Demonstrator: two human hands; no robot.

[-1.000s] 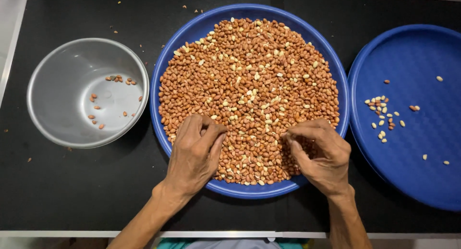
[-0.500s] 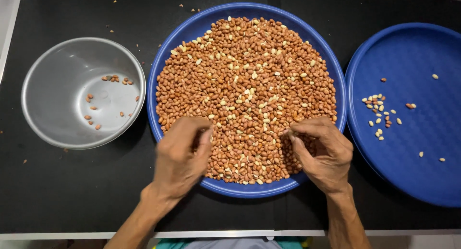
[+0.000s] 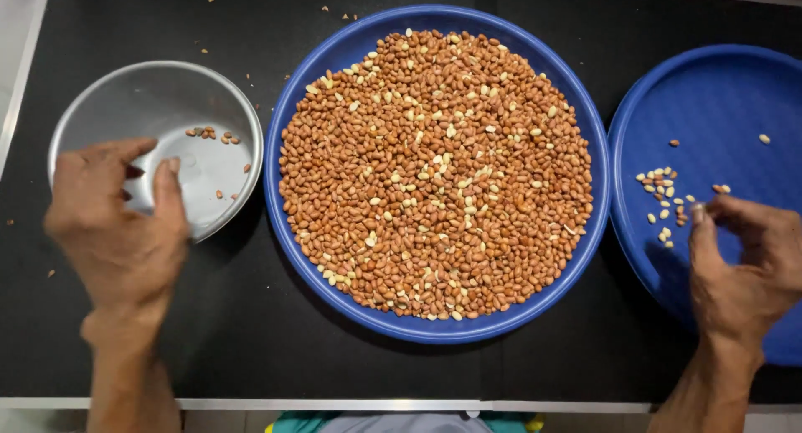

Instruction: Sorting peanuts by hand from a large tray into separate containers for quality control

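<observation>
A large round blue tray (image 3: 274, 153) heaped with red-brown peanuts (image 3: 434, 174) sits in the middle of a black table. My left hand (image 3: 117, 224) hovers, blurred, over the near edge of a steel bowl (image 3: 150, 90) at the left, thumb and fingers apart with nothing visible between them. A few peanuts (image 3: 209, 134) lie in that bowl. My right hand (image 3: 743, 266) is over a second blue tray (image 3: 718, 107) at the right, fingers curled toward the thumb beside a small pile of pale peanuts (image 3: 664, 203). Anything pinched there is hidden.
Stray peanuts and skins (image 3: 342, 15) are scattered on the black tabletop (image 3: 251, 333) behind the bowl and tray. The table's front edge (image 3: 401, 404) runs along the bottom. A pale strip borders the table at the far left.
Both hands have left the near side of the peanut heap. The left moved out over the steel bowl, the right out over the right-hand blue tray.
</observation>
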